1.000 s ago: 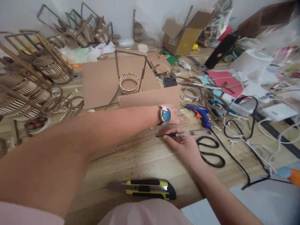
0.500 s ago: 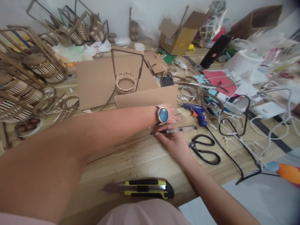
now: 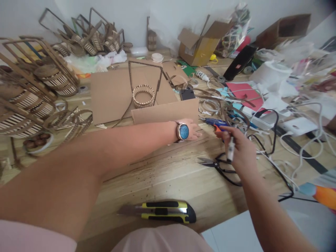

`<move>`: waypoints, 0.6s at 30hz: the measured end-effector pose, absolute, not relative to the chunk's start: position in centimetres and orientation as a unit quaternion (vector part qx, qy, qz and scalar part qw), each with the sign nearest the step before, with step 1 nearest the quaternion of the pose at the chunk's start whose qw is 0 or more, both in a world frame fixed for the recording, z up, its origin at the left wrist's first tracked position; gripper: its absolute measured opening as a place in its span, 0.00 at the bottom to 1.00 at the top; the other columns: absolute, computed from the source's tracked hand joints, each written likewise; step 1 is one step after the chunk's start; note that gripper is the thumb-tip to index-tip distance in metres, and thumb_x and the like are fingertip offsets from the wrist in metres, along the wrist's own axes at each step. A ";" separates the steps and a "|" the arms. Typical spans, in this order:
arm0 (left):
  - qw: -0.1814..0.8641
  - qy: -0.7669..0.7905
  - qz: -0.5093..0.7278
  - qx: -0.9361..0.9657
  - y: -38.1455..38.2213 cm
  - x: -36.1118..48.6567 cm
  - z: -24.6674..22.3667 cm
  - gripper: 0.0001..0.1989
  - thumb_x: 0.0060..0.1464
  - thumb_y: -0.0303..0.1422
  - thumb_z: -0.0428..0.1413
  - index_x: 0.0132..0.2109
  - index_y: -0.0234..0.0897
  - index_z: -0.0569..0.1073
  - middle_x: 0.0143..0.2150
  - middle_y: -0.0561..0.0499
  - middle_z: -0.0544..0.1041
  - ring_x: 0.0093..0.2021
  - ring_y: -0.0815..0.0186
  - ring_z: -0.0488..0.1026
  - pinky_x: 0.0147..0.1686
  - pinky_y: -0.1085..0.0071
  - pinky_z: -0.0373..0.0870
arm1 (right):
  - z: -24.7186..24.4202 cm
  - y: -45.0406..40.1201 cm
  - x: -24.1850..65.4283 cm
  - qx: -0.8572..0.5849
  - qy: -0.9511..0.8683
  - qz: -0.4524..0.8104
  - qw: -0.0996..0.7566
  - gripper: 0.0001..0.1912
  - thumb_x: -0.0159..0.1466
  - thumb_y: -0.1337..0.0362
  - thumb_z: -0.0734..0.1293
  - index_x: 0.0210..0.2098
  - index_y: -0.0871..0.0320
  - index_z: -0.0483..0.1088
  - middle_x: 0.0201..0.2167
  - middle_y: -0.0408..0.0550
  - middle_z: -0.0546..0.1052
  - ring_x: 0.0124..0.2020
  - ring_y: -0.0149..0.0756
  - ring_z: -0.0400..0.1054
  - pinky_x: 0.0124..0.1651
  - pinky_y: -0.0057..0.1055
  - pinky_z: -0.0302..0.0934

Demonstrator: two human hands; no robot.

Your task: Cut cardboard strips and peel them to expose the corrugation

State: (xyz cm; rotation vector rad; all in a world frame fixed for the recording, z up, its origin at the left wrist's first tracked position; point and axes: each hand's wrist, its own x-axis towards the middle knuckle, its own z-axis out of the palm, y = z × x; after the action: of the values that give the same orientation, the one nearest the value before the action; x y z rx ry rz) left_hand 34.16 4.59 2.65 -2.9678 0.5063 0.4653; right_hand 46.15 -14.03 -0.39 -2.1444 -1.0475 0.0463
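My left hand [image 3: 193, 130], below a wristwatch, lies flat with fingers spread on a brown piece at the table's middle, beside a cardboard strip [image 3: 165, 111]. My right hand [image 3: 240, 148] is closed around a slim pen-like tool [image 3: 230, 149], over the black scissors [image 3: 216, 164] and beside the blue glue gun [image 3: 215, 121]. Behind the strip, a small round woven basket [image 3: 143, 96] with a tall handle stands on a cardboard sheet [image 3: 110, 94]. A yellow and black box cutter [image 3: 168, 211] lies near the front edge.
Several woven baskets [image 3: 56, 78] fill the left and back left. An open cardboard box [image 3: 199, 43] stands at the back. White cables [image 3: 301, 150], a red sheet [image 3: 246, 95] and a black speaker [image 3: 240, 63] crowd the right side. A bowl of brown balls [image 3: 38, 141] sits left.
My right hand has moved right, away from my left hand, with the pen-like tool, and now covers part of the scissors and glue gun. My left hand stays flat.
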 end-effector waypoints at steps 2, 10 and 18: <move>0.056 0.168 0.143 -0.974 4.2 33.7 3.0 0.16 0.53 0.19 0.54 0.42 0.45 0.76 0.68 0.58 0.67 0.62 0.54 0.64 0.56 0.59 0.60 | -0.7 -13.2 45.4 -0.833 -0.445 0.047 0.325 0.18 0.65 0.52 0.60 0.46 0.52 0.74 0.39 0.52 0.83 0.40 0.48 0.76 0.41 0.40 0.67; 0.052 0.194 0.191 -0.961 6.2 25.7 3.6 0.35 0.34 0.20 0.70 0.52 0.45 0.74 0.70 0.53 0.64 0.64 0.49 0.60 0.54 0.60 0.59 | -0.9 -11.8 45.3 -0.854 -0.469 0.083 0.208 0.16 0.61 0.52 0.58 0.39 0.50 0.72 0.41 0.53 0.83 0.41 0.53 0.76 0.38 0.41 0.64; -0.012 0.116 0.196 -0.974 8.1 17.0 3.1 0.40 0.40 0.23 0.69 0.61 0.50 0.71 0.71 0.53 0.63 0.61 0.46 0.62 0.48 0.60 0.62 | -0.4 -11.3 44.9 -0.877 -0.454 0.059 0.148 0.19 0.59 0.52 0.58 0.42 0.51 0.73 0.42 0.57 0.81 0.42 0.50 0.76 0.34 0.36 0.61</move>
State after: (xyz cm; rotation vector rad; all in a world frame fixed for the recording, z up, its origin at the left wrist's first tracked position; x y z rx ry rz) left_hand 16.97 8.06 3.10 -3.0829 0.3684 0.6206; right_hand 44.88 -11.27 -0.41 -2.5214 -1.3043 0.1711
